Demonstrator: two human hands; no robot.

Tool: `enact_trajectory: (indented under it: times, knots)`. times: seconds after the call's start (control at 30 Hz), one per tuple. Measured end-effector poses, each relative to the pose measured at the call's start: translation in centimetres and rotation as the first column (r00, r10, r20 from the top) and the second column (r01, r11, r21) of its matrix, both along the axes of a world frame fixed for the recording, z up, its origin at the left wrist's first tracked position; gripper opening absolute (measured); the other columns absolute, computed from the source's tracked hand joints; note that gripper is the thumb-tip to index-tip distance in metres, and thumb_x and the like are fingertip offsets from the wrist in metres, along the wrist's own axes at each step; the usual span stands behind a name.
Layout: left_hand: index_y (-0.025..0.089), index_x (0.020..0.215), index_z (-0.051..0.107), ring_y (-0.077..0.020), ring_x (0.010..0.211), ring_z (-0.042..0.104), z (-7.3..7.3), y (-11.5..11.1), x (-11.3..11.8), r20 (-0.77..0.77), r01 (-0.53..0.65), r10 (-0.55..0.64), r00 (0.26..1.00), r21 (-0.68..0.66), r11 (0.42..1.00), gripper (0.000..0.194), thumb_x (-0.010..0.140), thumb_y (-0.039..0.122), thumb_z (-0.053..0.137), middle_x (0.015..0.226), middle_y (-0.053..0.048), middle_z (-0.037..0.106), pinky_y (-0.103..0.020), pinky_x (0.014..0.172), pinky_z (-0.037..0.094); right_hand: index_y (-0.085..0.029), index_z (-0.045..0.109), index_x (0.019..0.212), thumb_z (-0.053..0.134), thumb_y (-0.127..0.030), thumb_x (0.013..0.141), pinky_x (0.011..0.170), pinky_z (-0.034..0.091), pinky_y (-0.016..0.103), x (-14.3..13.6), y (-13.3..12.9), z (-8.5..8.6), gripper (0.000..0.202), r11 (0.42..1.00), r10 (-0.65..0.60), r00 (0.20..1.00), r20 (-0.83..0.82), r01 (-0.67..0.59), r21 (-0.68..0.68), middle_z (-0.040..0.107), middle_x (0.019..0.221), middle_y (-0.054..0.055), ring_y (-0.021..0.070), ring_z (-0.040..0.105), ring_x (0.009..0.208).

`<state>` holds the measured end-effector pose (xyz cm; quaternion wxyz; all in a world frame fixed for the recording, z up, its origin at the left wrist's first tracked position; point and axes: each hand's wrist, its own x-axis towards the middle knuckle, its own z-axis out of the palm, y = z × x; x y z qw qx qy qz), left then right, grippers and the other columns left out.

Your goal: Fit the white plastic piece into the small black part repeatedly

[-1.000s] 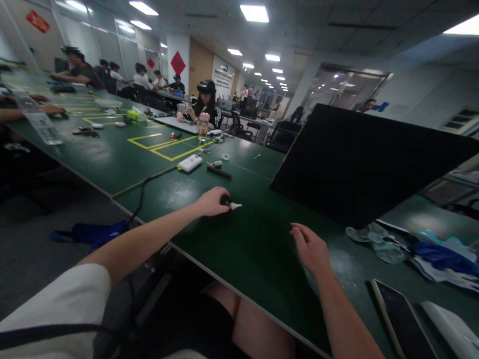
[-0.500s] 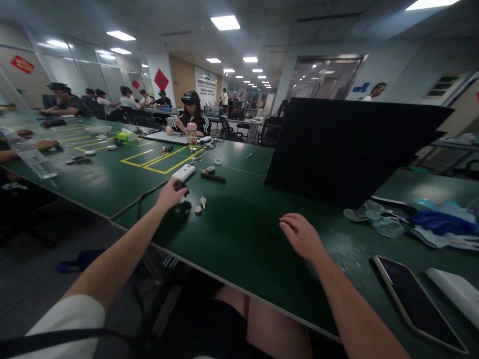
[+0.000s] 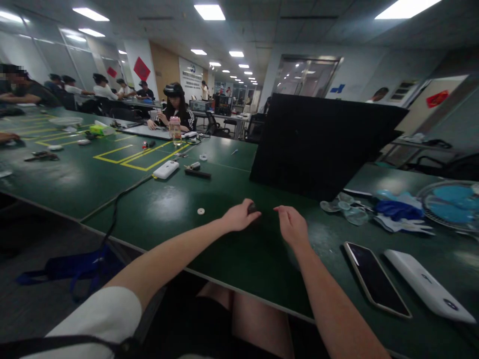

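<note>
Small dark object [image 3: 252,207] – pinched in left hand [image 3: 238,216]; right hand [image 3: 293,225] loosely curled nearby – any hold unclear.

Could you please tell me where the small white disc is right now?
In the head view, the small white disc lies on the green table, to the left of the left hand, with the dark bar beyond it.

Above the green desk [image 3: 217,259], the left fingers [image 3: 247,202] grip a small dark object [image 3: 252,207], partly hidden; the half-curled right fingers [image 3: 283,210] are near it, apart. A small white disc [image 3: 201,211] with a dark centre lies farther left. A black panel [image 3: 318,144] slants up beyond. To the right, a phone [image 3: 376,279] lies beside a white oblong device [image 3: 428,286].
</note>
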<state>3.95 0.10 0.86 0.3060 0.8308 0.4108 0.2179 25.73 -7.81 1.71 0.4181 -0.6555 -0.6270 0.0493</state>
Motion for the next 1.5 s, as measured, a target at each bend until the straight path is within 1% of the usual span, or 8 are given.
enact_trajectory:
  times: [0.17, 0.33, 0.57, 0.67, 0.93, 1.03, 1.27, 1.5]
  knots:
    - [0.020, 0.131, 0.051, -0.0309, 0.100, 0.070, 0.3, -4.4, 6.0, -0.026, 0.236, -0.235, 0.972, 0.073, 0.969, 0.062, 0.093, 0.068, 0.045, 0.113, -0.016, 0.071, -0.044, 0.087, 0.054, -0.021, 0.077, 0.094, 0.028, -0.076, 0.096, 0.078, 0.048, 0.039, 2.4, 1.0, -1.1, 0.074, 0.981, -0.192, 0.971, -0.144, 0.188, -0.041, 0.075, 0.094, 0.011, 0.0271, 0.068, 0.086]
    - [0.021, 0.128, 0.055, -0.0297, 0.113, 0.064, 1.6, -4.5, 3.5, 0.016, 0.256, -0.264, 0.964, 0.191, 0.948, 0.053, 0.094, 0.062, 0.050, 0.122, -0.013, 0.067, -0.048, 0.106, 0.046, -0.022, 0.077, 0.094, 0.030, -0.077, 0.095, 0.079, 0.049, 0.039, 2.1, 1.3, -1.7, 0.073, 0.984, -0.161, 0.970, -0.181, 0.144, -0.104, 0.076, 0.100, 0.011, 0.0271, 0.070, 0.089]
    - [0.021, 0.130, 0.051, -0.0264, 0.108, 0.067, 0.7, 1.2, -7.7, 0.164, -0.360, 0.349, 0.923, 0.039, 0.932, 0.047, 0.099, 0.057, 0.043, 0.118, -0.012, 0.069, -0.039, 0.095, 0.051, -0.025, 0.078, 0.092, 0.033, -0.073, 0.098, 0.070, 0.052, 0.037, 1.2, 0.7, -1.4, 0.066, 0.992, -0.016, 0.985, -0.171, -0.006, -0.124, 0.077, 0.094, 0.009, 0.0265, 0.071, 0.088]
    - [0.020, 0.130, 0.051, -0.0261, 0.104, 0.068, -0.1, 2.8, -9.0, 0.138, -0.427, 0.435, 0.890, -0.087, 0.900, 0.051, 0.098, 0.060, 0.046, 0.116, -0.013, 0.070, -0.037, 0.091, 0.053, -0.025, 0.078, 0.092, 0.036, -0.071, 0.098, 0.069, 0.051, 0.035, 0.2, 0.8, -1.1, 0.062, 0.967, 0.112, 0.992, -0.066, -0.124, -0.221, 0.076, 0.094, 0.007, 0.0239, 0.069, 0.084]
    - [0.025, 0.136, 0.043, -0.0188, 0.093, 0.069, -1.2, -0.8, 1.9, 0.344, -0.100, 0.261, 0.902, -0.420, 0.902, 0.062, 0.097, 0.072, 0.030, 0.115, -0.010, 0.071, -0.030, 0.075, 0.057, -0.028, 0.079, 0.102, 0.079, -0.056, 0.077, 0.071, 0.051, 0.034, -1.6, -0.2, -0.6, 0.037, 0.900, 0.358, 0.913, 0.196, -0.282, -0.332, 0.071, 0.100, 0.005, 0.0213, 0.066, 0.083]
    - [0.027, 0.132, 0.047, -0.0185, 0.106, 0.068, -1.7, -1.3, 2.7, 0.508, 0.027, 0.248, 0.825, -0.474, 0.880, 0.057, 0.099, 0.070, 0.028, 0.125, -0.009, 0.069, -0.031, 0.084, 0.057, -0.028, 0.075, 0.115, 0.079, -0.057, 0.077, 0.076, 0.053, 0.036, -1.4, -0.6, -0.9, 0.048, 0.903, 0.357, 0.911, 0.208, -0.279, -0.327, 0.070, 0.106, 0.006, 0.0226, 0.067, 0.089]
    - [0.022, 0.131, 0.052, -0.0210, 0.113, 0.065, -1.2, 1.9, -2.5, 0.462, -0.289, 0.421, 0.781, -0.331, 0.898, 0.059, 0.098, 0.069, 0.037, 0.128, -0.012, 0.067, -0.032, 0.094, 0.054, -0.030, 0.076, 0.112, 0.065, -0.052, 0.092, 0.084, 0.050, 0.042, -3.8, 0.1, -1.4, 0.032, 0.924, 0.337, 0.886, 0.319, -0.246, -0.293, 0.069, 0.109, 0.009, 0.0278, 0.063, 0.099]
    - [0.025, 0.119, 0.067, -0.0249, 0.110, 0.060, 0.1, 0.8, -3.3, 0.290, -0.292, 0.277, 0.916, 0.008, 0.957, 0.056, 0.079, 0.063, 0.072, 0.119, -0.009, 0.061, -0.041, 0.101, 0.050, -0.027, 0.074, 0.099, 0.065, -0.040, 0.092, 0.081, 0.053, 0.040, -3.0, -0.2, -1.0, 0.017, 0.924, 0.336, 0.927, 0.168, -0.289, -0.252, 0.071, 0.103, 0.005, 0.0234, 0.065, 0.093]
